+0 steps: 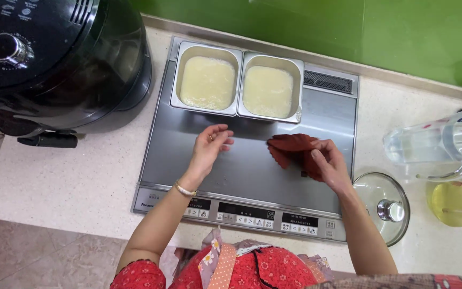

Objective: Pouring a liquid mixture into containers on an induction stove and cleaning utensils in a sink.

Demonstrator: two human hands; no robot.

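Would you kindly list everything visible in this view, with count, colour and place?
metal pans: two, silver, side by side at the back of the cooktop, each filled with pale yellow liquid.
cooktop: one, silver-grey, set into the counter, control panel along its near edge.
air fryer: one, black, on the counter at left.
glass lid: one, clear with a metal knob, on the counter right of the cooktop.
glass jug: one, clear, far right.
container of yellow liquid: one, far right, below the jug.
counter: one, speckled beige.
wall: green, behind.
red cloth: one, dark red, in the right hand.
left hand: open, empty, over the cooktop.
right hand: fingers gripping the cloth.
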